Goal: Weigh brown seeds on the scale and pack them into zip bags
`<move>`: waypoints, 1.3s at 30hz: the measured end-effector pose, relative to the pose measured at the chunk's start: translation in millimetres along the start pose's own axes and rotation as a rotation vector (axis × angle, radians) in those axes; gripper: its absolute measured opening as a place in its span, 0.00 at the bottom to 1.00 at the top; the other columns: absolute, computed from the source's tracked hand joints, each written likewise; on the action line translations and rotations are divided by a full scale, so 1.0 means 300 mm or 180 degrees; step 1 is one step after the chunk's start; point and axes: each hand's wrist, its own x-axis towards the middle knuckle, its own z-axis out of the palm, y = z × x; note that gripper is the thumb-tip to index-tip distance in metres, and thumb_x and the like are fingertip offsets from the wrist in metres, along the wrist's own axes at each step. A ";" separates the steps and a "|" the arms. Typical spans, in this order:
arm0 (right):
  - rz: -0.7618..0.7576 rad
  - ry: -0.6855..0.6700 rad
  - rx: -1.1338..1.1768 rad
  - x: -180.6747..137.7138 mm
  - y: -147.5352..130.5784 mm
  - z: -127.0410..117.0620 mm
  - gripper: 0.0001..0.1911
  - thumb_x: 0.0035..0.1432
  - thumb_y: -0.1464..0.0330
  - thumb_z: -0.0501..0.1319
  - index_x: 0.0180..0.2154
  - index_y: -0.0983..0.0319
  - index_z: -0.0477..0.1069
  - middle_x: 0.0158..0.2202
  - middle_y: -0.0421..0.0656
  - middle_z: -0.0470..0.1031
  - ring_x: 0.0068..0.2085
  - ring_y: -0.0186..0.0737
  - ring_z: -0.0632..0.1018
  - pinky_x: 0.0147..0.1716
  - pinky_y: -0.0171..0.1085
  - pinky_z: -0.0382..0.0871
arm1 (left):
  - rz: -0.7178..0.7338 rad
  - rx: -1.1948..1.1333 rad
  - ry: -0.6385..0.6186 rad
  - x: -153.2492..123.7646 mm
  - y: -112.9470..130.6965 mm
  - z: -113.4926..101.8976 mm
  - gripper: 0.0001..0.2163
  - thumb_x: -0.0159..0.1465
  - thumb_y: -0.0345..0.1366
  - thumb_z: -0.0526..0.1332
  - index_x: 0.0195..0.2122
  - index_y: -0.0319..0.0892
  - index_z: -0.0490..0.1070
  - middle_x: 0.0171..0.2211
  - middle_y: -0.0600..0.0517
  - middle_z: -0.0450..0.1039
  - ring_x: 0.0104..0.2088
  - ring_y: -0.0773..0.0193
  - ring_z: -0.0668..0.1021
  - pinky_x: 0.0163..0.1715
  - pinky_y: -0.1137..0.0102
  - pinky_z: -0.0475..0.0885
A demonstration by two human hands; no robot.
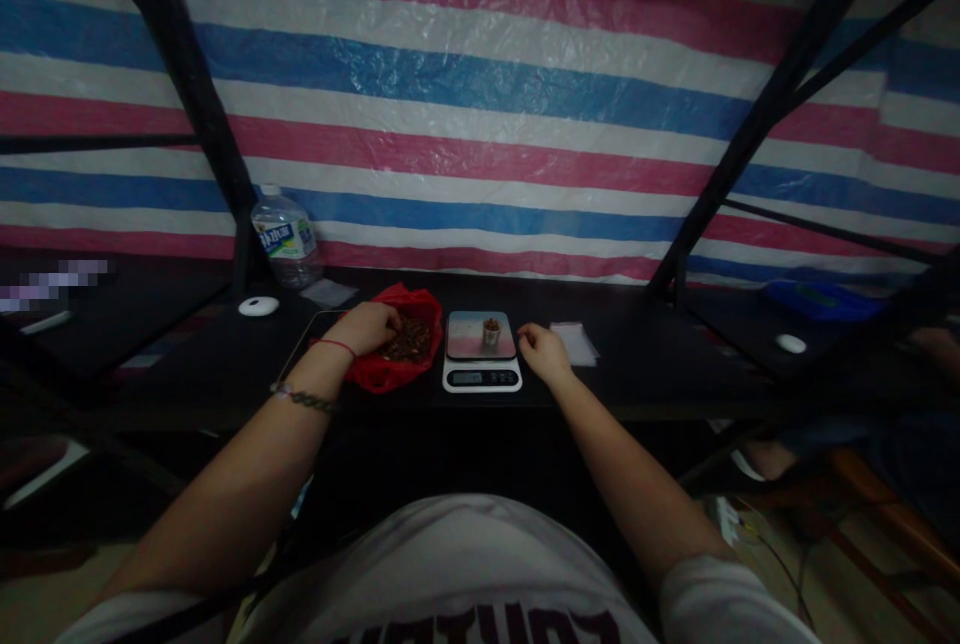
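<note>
My left hand [370, 326] reaches into a red plastic bag [375, 376], fingers bent down and closed at the small brown pieces [411, 338] in it. Its fingertips are partly hidden, so what they pinch cannot be made out. Right of the bag is a white digital scale [481, 364] with a small light-coloured cup [490, 332] upright on its plate, brown pieces filling the top. Beside the scale's right edge rests my right hand [545, 354], fingers loosely bent, thumb slightly apart, nothing visible in it. Clear plastic bags [575, 344] lie just right of that hand.
A large clear bottle [286, 239] stands at the back left, near another flat plastic bag [328, 292] and a white rounded object [259, 307]. Dark metal posts [720, 159] rise from the black table [637, 389]. Behind hangs a striped sheet [465, 144]. Another person's hand shows at far right.
</note>
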 end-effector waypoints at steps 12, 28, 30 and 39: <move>-0.0002 0.0015 0.0150 -0.004 -0.009 -0.009 0.13 0.57 0.69 0.55 0.40 0.61 0.75 0.30 0.42 0.77 0.30 0.38 0.75 0.31 0.33 0.63 | 0.1263 -0.0628 0.0250 0.104 0.273 -0.132 0.10 0.59 0.33 0.59 0.39 0.41 0.78 0.39 0.51 0.79 0.39 0.64 0.77 0.40 0.74 0.68; 0.0032 -0.0052 0.0210 0.005 -0.011 -0.014 0.13 0.58 0.69 0.55 0.41 0.59 0.75 0.34 0.43 0.79 0.32 0.37 0.76 0.33 0.32 0.64 | 0.1881 -0.0150 -0.0078 0.261 0.418 -0.030 0.11 0.59 0.30 0.59 0.39 0.46 0.79 0.40 0.52 0.79 0.41 0.63 0.78 0.42 0.73 0.67; 0.0042 -0.0047 0.0193 0.005 -0.011 -0.013 0.13 0.58 0.69 0.55 0.41 0.59 0.75 0.34 0.43 0.79 0.32 0.38 0.76 0.32 0.33 0.64 | 0.1862 -0.0119 -0.0024 0.263 0.421 -0.030 0.12 0.59 0.31 0.59 0.41 0.46 0.79 0.41 0.51 0.79 0.43 0.62 0.78 0.43 0.72 0.67; 0.0008 -0.0069 0.0227 0.004 -0.014 -0.019 0.12 0.58 0.70 0.55 0.40 0.59 0.75 0.34 0.42 0.79 0.33 0.37 0.76 0.33 0.32 0.64 | 0.1656 -0.0113 0.0214 0.244 0.390 -0.062 0.15 0.61 0.31 0.56 0.47 0.44 0.76 0.46 0.49 0.77 0.46 0.61 0.76 0.48 0.70 0.68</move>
